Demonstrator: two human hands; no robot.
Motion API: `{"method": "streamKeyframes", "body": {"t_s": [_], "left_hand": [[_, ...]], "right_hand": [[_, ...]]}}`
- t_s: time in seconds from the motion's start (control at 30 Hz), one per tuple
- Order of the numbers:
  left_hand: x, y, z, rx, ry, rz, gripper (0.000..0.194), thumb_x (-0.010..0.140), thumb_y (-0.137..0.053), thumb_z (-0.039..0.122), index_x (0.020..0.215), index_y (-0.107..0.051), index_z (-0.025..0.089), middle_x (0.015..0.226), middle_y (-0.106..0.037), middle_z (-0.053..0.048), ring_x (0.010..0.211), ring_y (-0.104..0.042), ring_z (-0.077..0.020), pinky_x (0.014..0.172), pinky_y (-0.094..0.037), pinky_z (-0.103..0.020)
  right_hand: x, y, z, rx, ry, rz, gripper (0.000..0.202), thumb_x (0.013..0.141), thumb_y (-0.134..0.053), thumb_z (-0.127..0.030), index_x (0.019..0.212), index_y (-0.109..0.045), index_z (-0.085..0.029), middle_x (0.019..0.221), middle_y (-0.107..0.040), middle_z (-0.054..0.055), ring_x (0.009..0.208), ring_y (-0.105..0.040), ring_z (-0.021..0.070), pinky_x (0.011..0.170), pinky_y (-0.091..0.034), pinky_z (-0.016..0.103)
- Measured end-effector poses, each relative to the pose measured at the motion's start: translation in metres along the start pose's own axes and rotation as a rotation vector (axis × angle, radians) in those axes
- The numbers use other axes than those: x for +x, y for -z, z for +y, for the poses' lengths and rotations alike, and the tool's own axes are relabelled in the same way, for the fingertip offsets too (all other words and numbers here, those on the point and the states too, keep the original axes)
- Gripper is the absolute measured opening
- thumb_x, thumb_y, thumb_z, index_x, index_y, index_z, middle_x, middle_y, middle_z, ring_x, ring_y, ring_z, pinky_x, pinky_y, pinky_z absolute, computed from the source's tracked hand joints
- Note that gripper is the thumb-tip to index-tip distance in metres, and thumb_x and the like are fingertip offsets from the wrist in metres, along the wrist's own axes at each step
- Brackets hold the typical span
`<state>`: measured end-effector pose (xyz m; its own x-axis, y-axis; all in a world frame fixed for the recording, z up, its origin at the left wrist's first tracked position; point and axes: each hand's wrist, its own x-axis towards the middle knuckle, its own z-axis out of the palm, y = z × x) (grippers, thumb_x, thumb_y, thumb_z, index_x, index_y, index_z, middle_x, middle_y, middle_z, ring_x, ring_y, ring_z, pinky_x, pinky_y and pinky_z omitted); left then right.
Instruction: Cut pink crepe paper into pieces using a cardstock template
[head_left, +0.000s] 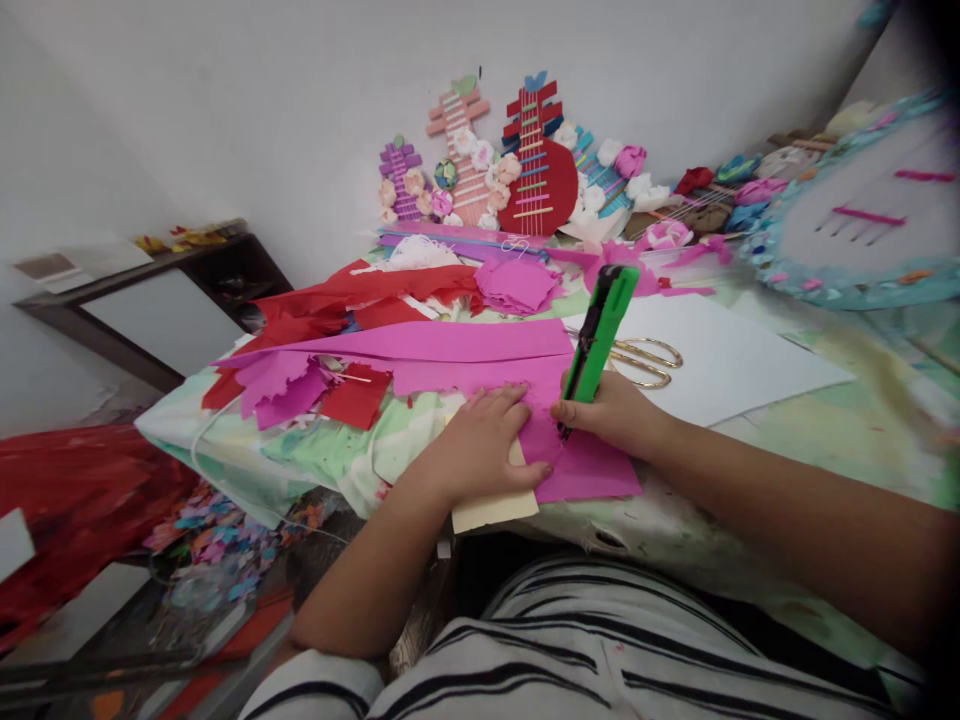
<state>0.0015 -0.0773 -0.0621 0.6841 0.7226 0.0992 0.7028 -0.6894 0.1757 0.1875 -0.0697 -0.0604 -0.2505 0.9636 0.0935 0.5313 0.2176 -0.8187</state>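
My right hand (604, 405) is closed around a green and black utility knife (600, 335), held upright with its lower end against the magenta paper (592, 472). My left hand (487, 445) lies flat with the fingers spread, pressing on the paper's left part and on a cream card (491, 512). The card sticks out below the hand toward the table's front edge. A longer strip of the magenta paper stretches off to the left. Just beyond my right hand, gold-handled scissors (649, 362) rest on a white sheet (720, 350), their blades partly hidden by the knife.
Red paper scraps (330, 310) and a crumpled magenta piece (517, 285) cover the back of the table. Decorated paper instruments (536, 185) lean on the wall. A large blue-rimmed piece (840, 230) stands at right. A dark cabinet (172, 290) is at left, with colourful scraps (225, 540) on the floor.
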Motion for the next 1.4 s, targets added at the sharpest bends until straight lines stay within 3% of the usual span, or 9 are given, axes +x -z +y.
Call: {"method": "streamKeyframes", "body": {"t_s": [0.17, 0.6, 0.83, 1.13, 1.4], "left_hand": [[0.000, -0.001, 0.000, -0.013, -0.008, 0.019, 0.055, 0.068, -0.052, 0.049, 0.110, -0.047, 0.014, 0.132, -0.034, -0.012, 0.122, -0.028, -0.0250, 0.103, -0.018, -0.039], [0.000, -0.003, 0.001, -0.026, -0.006, 0.034, 0.054, 0.067, -0.054, 0.047, 0.109, -0.047, 0.015, 0.131, -0.036, -0.011, 0.122, -0.028, -0.0273, 0.103, -0.017, -0.042], [0.001, -0.004, -0.001, -0.020, -0.007, 0.021, 0.055, 0.067, -0.053, 0.050, 0.109, -0.047, 0.016, 0.132, -0.034, -0.011, 0.122, -0.029, -0.0278, 0.102, -0.019, -0.043], [-0.001, -0.004, -0.003, 0.000, -0.010, 0.024, 0.060, 0.067, -0.052, 0.053, 0.112, -0.047, 0.015, 0.134, -0.031, -0.010, 0.123, -0.025, -0.0286, 0.103, -0.017, -0.042], [-0.001, -0.004, -0.002, 0.017, -0.010, 0.021, 0.062, 0.071, -0.046, 0.056, 0.117, -0.043, 0.015, 0.135, -0.030, -0.010, 0.125, -0.023, -0.0269, 0.103, -0.016, -0.041]], "right_hand": [[-0.001, 0.001, 0.000, 0.009, 0.020, -0.138, 0.031, 0.060, -0.061, -0.045, 0.068, -0.058, -0.015, 0.057, -0.054, -0.002, 0.054, -0.046, 0.0097, 0.052, -0.035, 0.022], [-0.007, -0.001, -0.006, -0.162, 0.050, -0.130, 0.038, 0.061, -0.056, -0.052, 0.062, -0.056, -0.015, 0.054, -0.052, -0.001, 0.051, -0.043, 0.0096, 0.050, -0.032, 0.022], [-0.006, -0.002, -0.006, -0.170, 0.050, -0.082, 0.037, 0.055, -0.061, -0.052, 0.062, -0.057, -0.015, 0.053, -0.050, -0.002, 0.051, -0.042, 0.0098, 0.050, -0.031, 0.022], [-0.001, 0.002, 0.004, 0.018, 0.046, -0.062, 0.040, 0.059, -0.059, -0.052, 0.071, -0.058, -0.014, 0.059, -0.055, 0.000, 0.056, -0.048, 0.0124, 0.054, -0.036, 0.024], [-0.006, 0.002, -0.001, -0.008, 0.049, -0.180, 0.036, 0.058, -0.061, -0.049, 0.063, -0.056, -0.014, 0.055, -0.053, -0.001, 0.055, -0.046, 0.0108, 0.054, -0.036, 0.023]]}}
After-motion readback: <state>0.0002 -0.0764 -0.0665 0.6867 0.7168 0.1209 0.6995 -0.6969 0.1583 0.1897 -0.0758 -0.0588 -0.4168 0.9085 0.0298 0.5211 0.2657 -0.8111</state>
